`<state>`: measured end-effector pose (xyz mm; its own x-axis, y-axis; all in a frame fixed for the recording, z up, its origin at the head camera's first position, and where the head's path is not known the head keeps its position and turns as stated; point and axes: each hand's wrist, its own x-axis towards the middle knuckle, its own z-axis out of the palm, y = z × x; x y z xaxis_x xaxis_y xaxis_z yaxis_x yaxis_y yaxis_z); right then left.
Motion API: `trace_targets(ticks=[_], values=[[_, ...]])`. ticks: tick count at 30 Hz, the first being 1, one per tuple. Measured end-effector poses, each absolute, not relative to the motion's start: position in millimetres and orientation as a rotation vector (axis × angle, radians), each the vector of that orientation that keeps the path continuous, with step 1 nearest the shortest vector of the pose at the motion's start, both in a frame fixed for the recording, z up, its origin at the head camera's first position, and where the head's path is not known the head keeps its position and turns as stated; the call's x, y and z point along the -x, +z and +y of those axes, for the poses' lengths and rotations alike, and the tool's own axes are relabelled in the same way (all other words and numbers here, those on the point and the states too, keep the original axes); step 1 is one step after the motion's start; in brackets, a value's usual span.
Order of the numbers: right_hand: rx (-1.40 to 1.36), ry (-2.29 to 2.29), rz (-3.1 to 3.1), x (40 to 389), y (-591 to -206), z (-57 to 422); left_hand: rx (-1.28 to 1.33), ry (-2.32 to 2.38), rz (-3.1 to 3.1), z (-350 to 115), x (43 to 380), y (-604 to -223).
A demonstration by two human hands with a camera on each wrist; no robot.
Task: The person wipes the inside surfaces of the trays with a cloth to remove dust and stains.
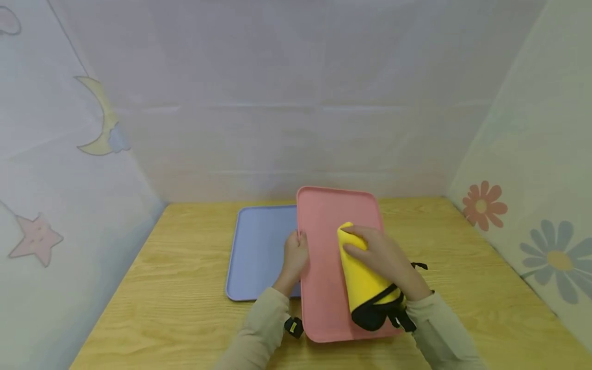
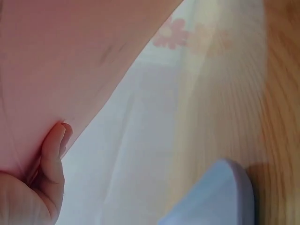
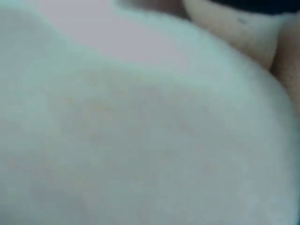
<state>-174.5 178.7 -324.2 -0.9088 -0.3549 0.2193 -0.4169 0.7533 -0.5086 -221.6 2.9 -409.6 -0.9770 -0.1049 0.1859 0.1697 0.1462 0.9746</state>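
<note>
A pink tray (image 1: 324,288) is held tilted up over the table, its flat face toward the head camera. My left hand (image 1: 295,257) grips the tray's left edge; in the left wrist view the fingers (image 2: 52,159) curl at the rim of the pink surface. With thumb and fingers my right hand (image 1: 384,257) holds a yellow cloth (image 1: 363,280) against the tray's face. Black straps and a dark piece overlap the cloth's lower end. A blurred pale surface fills most of the right wrist view, hiding the cloth there.
A blue tray (image 1: 261,252) lies flat on the wooden table (image 1: 176,288), partly behind the pink one. Pale walls stand at the back and both sides, with a moon and star on the left and flowers (image 1: 481,205) on the right.
</note>
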Motion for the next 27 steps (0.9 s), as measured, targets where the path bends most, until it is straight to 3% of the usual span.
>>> trace_targets(ticks=[12, 27], values=[[-0.590, 0.613, -2.786, 219.4, -291.5, 136.5, 0.261, -1.932, -2.188, 17.4, 188.1, -396.7], [-0.475, 0.518, -2.808, 222.0, -281.0, 128.6, 0.381, -1.765, -2.198, 19.8, 175.2, -384.4]])
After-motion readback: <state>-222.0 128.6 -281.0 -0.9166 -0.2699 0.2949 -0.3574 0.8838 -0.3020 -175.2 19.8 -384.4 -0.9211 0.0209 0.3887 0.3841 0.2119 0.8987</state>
